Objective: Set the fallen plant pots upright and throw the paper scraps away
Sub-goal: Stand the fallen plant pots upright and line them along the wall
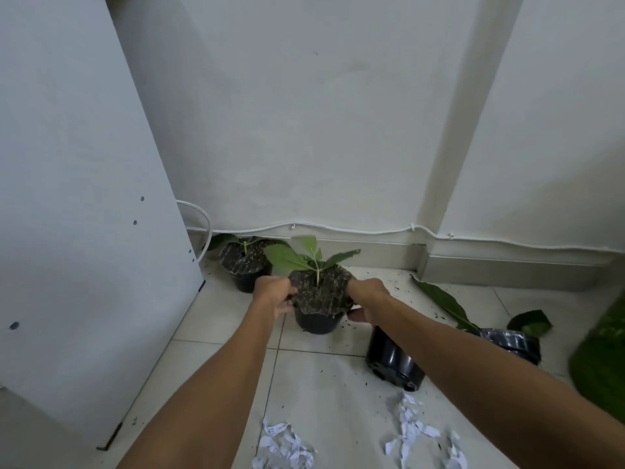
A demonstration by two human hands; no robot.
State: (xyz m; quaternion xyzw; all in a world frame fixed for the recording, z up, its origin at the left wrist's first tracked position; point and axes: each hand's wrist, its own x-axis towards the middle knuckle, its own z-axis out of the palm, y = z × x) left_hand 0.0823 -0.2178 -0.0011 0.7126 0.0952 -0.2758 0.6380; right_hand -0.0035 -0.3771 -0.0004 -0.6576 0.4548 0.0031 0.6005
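Floor (216, 319): pale tiles, dark soil specks scattered over it
Upright pot (316, 321): stands between the fingers (282, 308) of both hands
Second upright pot (247, 269): beyond the left fingers, near the wall
Fallen pot (394, 362): on its side, nearer than the right fingers
Paper scraps (284, 446): two loose heaps, well short of the fingers
Green mat (605, 360): far right edge

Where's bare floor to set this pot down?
Bare tile lies left of the held pot, toward the white cabinet, and right of it along the baseboard. The near floor is crowded: fallen pot, paper scraps.
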